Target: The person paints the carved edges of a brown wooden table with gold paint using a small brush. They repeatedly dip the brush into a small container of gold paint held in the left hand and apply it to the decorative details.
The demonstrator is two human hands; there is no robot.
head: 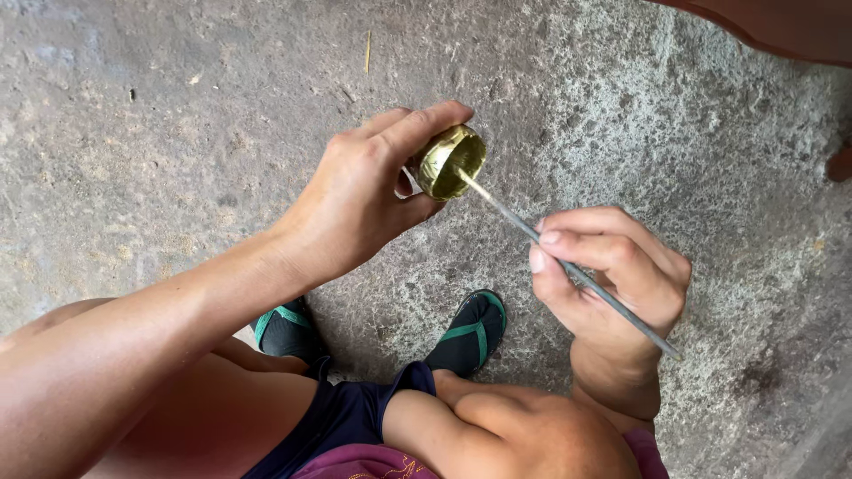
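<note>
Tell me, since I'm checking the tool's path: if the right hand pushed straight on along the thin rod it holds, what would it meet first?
The right hand points its thin rod up-left into the small brass ring held by the left hand. The tip already seems inside the ring, so its inner wall comes first, though depth is unclear.

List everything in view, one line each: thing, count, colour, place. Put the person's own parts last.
Brass ring: one, golden-green, held up at centre.
Thin rod: one, grey, tip inside the ring, running down to the right.
Concrete floor: grey, rough, all around.
Straw sliver: one, yellow, floor at top.
Sandals: two, black with green straps, on the feet below.
Left hand: one, gripping the ring.
Right hand: one, pinching the rod.
</note>
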